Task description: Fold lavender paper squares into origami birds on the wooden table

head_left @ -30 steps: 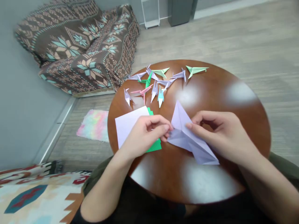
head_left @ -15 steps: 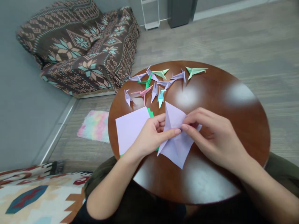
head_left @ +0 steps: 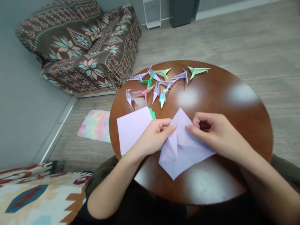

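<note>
your left hand [head_left: 153, 136] pinches one edge of the lilac paper [head_left: 187, 152] and your right hand [head_left: 215, 131] the opposite edge, so it lies between both grips over the table [head_left: 246, 125], one corner pointing away and its broader part spreading toward you

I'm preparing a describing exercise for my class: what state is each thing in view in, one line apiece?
Lilac sheet: creased, partly folded
Left grip: closed on the sheet's left side
Right grip: pinching its right edge
Paper stack: flat, lilac on top, green edges showing
Paper cranes: folded, clustered
Sofa cover: draped
Fluffy rug: flat
</note>
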Demonstrator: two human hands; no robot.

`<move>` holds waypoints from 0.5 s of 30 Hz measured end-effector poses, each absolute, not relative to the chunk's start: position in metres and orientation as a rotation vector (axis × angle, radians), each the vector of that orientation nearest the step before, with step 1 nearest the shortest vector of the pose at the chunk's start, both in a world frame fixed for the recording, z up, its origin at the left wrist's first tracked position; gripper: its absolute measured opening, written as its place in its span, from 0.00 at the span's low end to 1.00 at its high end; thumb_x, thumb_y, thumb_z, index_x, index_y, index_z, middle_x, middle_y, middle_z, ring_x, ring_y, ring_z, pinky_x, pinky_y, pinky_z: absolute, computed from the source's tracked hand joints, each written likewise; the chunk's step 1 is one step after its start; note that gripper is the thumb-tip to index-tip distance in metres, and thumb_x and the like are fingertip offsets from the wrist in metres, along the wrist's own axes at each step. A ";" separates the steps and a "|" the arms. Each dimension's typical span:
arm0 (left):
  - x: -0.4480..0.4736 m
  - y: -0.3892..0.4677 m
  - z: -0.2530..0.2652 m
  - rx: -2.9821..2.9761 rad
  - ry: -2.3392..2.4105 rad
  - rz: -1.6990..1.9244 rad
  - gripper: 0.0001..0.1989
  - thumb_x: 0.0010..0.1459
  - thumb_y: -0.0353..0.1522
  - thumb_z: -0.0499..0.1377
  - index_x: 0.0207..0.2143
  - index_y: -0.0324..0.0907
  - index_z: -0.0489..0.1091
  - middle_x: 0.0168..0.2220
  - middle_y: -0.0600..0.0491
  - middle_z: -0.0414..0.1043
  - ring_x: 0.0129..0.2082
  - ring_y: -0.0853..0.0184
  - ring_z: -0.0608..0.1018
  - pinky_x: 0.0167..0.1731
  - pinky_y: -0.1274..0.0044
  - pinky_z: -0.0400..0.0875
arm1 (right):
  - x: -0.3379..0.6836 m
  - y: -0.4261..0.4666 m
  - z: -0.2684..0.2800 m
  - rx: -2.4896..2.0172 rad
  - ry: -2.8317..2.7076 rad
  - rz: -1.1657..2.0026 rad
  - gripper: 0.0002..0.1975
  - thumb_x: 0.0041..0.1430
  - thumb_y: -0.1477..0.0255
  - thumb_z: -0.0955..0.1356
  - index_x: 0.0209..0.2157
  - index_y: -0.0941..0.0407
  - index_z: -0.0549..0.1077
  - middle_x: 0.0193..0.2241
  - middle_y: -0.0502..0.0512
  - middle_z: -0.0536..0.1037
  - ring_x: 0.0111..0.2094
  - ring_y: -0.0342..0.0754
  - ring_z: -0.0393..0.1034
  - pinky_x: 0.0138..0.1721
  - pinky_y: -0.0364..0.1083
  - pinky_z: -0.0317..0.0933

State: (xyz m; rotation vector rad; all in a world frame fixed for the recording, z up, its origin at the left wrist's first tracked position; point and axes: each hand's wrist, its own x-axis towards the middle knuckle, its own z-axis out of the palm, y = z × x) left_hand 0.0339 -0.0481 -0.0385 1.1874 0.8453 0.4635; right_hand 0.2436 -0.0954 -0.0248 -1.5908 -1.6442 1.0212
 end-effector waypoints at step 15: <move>0.033 -0.048 -0.039 1.231 0.857 0.478 0.20 0.65 0.47 0.60 0.32 0.39 0.68 0.29 0.55 0.68 0.27 0.72 0.69 0.27 0.81 0.61 | 0.247 -0.096 -0.024 -1.442 -1.539 1.279 0.19 0.66 0.61 0.69 0.24 0.56 0.67 0.22 0.47 0.64 0.24 0.41 0.58 0.24 0.41 0.51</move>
